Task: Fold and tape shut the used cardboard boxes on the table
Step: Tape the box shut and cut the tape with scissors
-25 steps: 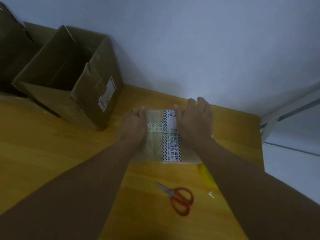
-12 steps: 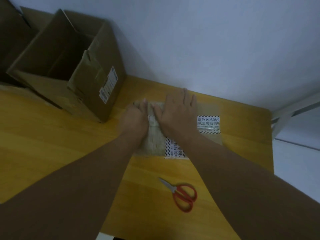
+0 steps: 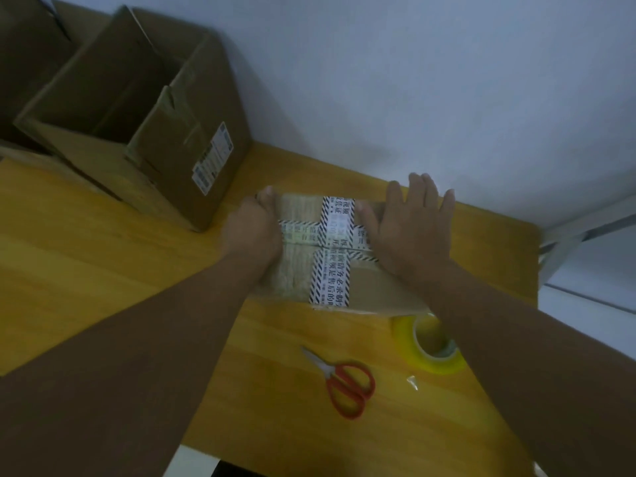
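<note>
A small flat cardboard box (image 3: 297, 270) lies on the yellow wooden table (image 3: 103, 270), its flaps folded down under clear tape and a cross of white printed tape (image 3: 331, 280). My left hand (image 3: 253, 228) grips the box's left edge, fingers curled over the side. On the right half of the lid my right hand (image 3: 413, 228) presses flat with fingers spread. A large open cardboard box (image 3: 137, 108) with a white label stands at the back left.
A roll of yellowish clear tape (image 3: 430, 346) lies just in front of the small box, partly under my right forearm. Red-handled scissors (image 3: 344, 383) lie nearer to me. More brown cardboard (image 3: 27, 46) stands far left. A wall runs behind the table.
My right hand slid from the left-centre of the lid to its right half, uncovering the printed tape cross. My left hand stayed on the left edge. The tape roll came into view.
</note>
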